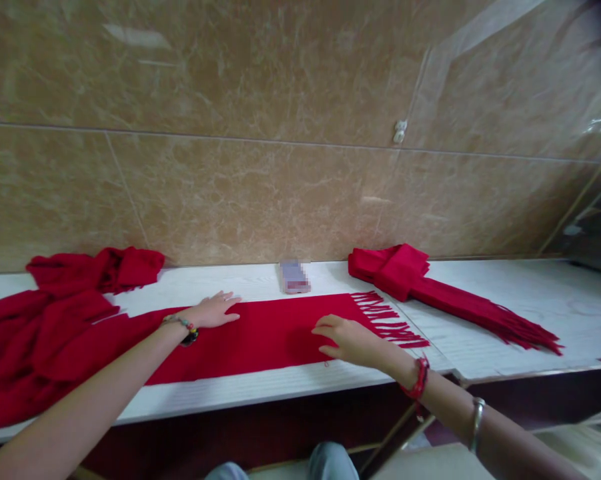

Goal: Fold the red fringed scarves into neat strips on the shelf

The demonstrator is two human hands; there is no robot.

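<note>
A red scarf [275, 333] lies spread flat along the white table, its fringe [390, 320] fanned out at the right end. My left hand [213, 311] rests on the upper part of the scarf with its fingers stretched out, holding nothing. Over the cloth nearer the fringe is my right hand [347, 339], fingers curved and apart; whether it touches the fabric I cannot tell. Toward the left the scarf runs into a heap of crumpled red cloth [55, 333], and where one piece ends and another begins is unclear.
Behind the scarf a phone [294, 277] lies near the wall. To the right sits a folded, knotted red scarf [395, 270] with its fringed tail pointing right. Another bunched red scarf [100, 270] is at the back left. A marbled tile wall [260, 193] borders the white table [480, 293].
</note>
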